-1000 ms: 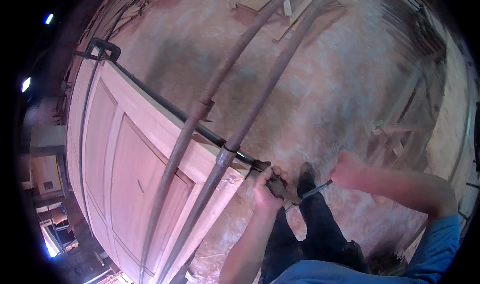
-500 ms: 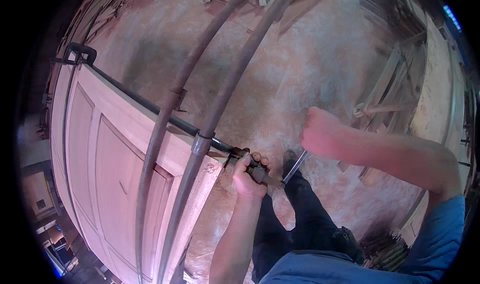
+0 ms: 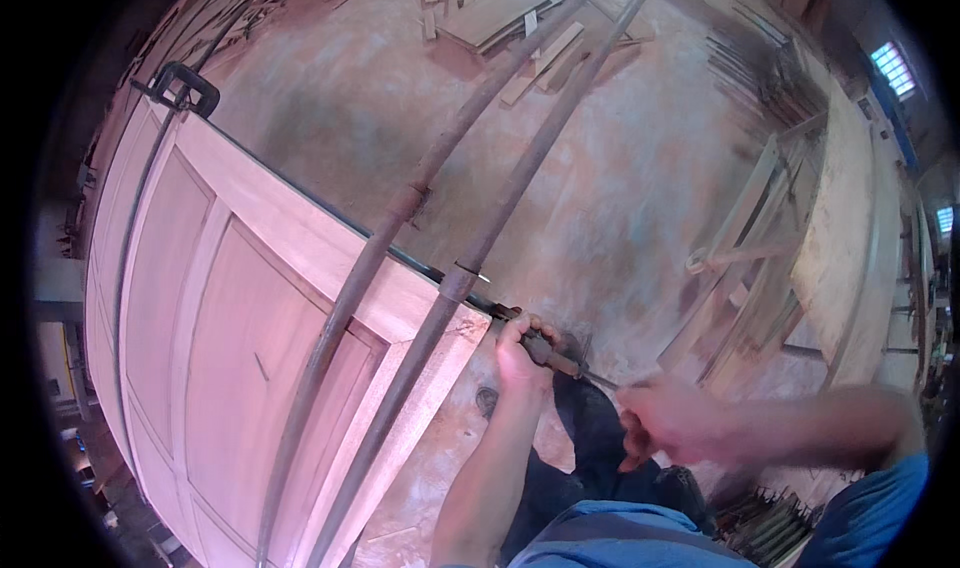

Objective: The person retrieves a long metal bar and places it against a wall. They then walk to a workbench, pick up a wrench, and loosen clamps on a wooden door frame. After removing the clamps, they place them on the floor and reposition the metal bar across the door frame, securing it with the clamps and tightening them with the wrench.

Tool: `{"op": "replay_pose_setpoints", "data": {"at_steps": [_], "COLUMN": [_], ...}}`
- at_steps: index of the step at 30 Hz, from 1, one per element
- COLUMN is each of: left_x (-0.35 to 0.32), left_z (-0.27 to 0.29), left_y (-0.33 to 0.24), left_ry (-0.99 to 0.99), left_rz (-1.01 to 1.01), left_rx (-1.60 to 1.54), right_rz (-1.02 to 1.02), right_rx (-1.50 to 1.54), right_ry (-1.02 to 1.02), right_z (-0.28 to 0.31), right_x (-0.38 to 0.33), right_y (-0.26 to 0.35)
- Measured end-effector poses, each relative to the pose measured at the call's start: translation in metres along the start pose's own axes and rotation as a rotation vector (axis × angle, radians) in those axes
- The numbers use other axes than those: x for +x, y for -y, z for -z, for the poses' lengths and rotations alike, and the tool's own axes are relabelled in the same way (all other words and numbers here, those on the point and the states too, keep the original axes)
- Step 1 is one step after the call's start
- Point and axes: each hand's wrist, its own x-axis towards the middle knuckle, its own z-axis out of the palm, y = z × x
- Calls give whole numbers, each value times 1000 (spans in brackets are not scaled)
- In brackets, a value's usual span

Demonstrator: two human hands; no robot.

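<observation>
A pale wooden panel door [image 3: 262, 333] lies across the left side, with a long clamp bar [image 3: 415, 265] along its far edge. My left hand [image 3: 520, 360] is wrapped around the screw end of the clamp [image 3: 562, 362], just off the door's near right corner. Out of that end sticks a thin metal lever [image 3: 600, 380]. My right hand [image 3: 680, 418], smeared by motion, is closed at the lever's outer end. Its fingers are curled, and the palm hides part of the grip.
Two long rusty pipes [image 3: 520, 183] cross over the door. A black clamp head [image 3: 190, 90] sits at its far corner. Wood offcuts [image 3: 500, 18] lie on the far floor; boards [image 3: 750, 238] lean at the right. My legs [image 3: 590, 423] stand below my hands.
My right hand has swung down and nearer to me, turning the lever with it. My left hand keeps its grip on the clamp end. The whole view has shifted a little.
</observation>
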Motion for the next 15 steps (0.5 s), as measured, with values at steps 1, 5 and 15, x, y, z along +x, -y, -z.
{"op": "replay_pose_setpoints", "data": {"at_steps": [1,5,15], "left_x": [3,10,-4], "left_z": [6,12,2], "left_y": [-1,4,-13], "left_ry": [10,67,50], "left_rz": [-2,41,109], "left_rx": [-14,-6,-17], "right_rz": [-9,39,638], "right_rx": [202,684,-220], "right_ry": [49,587,312], "right_z": [-4,-35,-55], "right_x": [14,63,251], "right_y": [-24,-95,-169]}}
